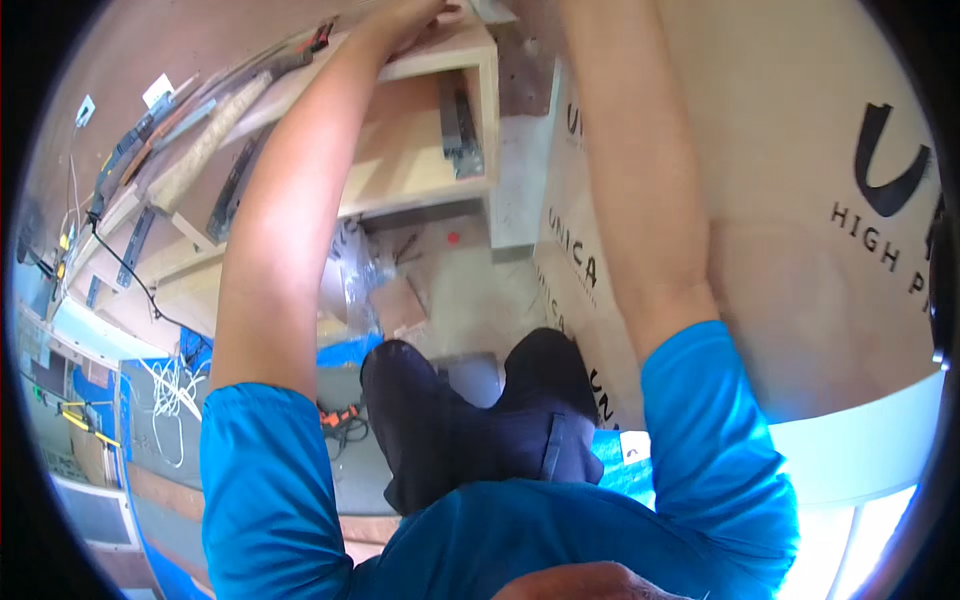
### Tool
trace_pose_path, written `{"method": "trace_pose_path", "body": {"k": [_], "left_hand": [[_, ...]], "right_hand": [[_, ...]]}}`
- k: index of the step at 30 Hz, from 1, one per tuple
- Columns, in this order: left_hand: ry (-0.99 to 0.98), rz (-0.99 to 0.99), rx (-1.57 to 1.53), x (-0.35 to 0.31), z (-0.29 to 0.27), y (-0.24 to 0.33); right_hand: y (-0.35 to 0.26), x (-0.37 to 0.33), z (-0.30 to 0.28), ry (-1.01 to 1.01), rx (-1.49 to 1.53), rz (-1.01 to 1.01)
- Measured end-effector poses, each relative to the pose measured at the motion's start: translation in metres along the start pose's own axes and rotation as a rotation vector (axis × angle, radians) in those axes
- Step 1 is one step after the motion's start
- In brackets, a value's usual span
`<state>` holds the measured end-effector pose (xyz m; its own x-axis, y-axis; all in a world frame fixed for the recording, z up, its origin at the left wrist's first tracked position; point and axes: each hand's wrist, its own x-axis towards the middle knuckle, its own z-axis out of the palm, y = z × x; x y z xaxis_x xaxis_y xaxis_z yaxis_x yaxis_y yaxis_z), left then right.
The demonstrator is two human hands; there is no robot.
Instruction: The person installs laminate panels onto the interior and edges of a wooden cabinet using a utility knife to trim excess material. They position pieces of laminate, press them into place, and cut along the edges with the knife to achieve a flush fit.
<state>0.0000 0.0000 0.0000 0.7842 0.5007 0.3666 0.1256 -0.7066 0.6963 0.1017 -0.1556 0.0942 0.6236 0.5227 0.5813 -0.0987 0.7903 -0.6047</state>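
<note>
Both my arms reach forward past the upper edge of the head view. My left hand (412, 18) is at the top corner of a pale wooden cabinet frame (400, 190); its fingers are mostly cut off, so their grip does not show. My right forearm (645, 170) extends along a tall panel covered in printed brown wrapping (800, 200), and the hand itself is out of frame. Inside the cabinet's near compartment, a dark metal drawer slide (458, 125) stands against the side wall.
On the cabinet top lie a long pale wooden-handled tool (215, 135), red-handled pliers (322, 36) and a grey-yellow power tool (125, 155). White cable (172, 390) hangs at left. An orange-and-black tool (340, 418) rests beside my legs. Plastic wrap (352, 285) and scraps lie on the floor.
</note>
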Motion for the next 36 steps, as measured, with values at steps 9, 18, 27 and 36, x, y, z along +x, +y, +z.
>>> {"method": "trace_pose_path", "body": {"k": [9,18,27,36], "left_hand": [[-0.051,0.052,-0.238,0.027,0.025,-0.001],[0.625,-0.302,-0.197,0.013,0.018,0.009],[0.627,-0.329,-0.449,0.002,0.018,0.011],[0.58,-0.281,-0.386,0.005,0.019,0.013]], "right_hand": [[0.126,-0.032,-0.165,0.005,-0.706,-0.189],[0.163,-0.111,-0.2,0.101,-1.022,-0.278],[0.209,-0.021,-0.151,0.027,-1.531,-0.547],[0.215,-0.006,-0.152,-0.3,-1.498,-0.784]]}}
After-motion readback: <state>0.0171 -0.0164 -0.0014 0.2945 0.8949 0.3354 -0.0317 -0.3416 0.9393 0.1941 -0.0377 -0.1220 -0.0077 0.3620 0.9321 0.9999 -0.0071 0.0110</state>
